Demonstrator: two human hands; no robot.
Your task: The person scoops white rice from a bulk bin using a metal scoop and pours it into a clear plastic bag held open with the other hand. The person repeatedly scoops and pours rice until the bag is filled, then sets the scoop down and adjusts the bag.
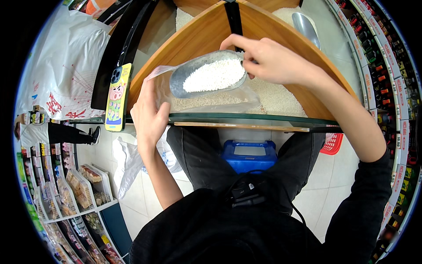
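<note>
My right hand grips the end of a metal scoop heaped with white rice. The scoop's front lies within the mouth of a clear plastic bag. My left hand holds the bag's left edge, fingers raised and thumb bent. Bag and scoop are over a wooden rice bin with loose grain at its bottom. How much of the bag rests on the grain, I cannot tell.
A green-edged glass panel runs along the bin's near side. A phone in a yellow case leans left of it. Another metal scoop lies in the bin at the upper right. A blue plastic stool is between my legs. One person stands at the left.
</note>
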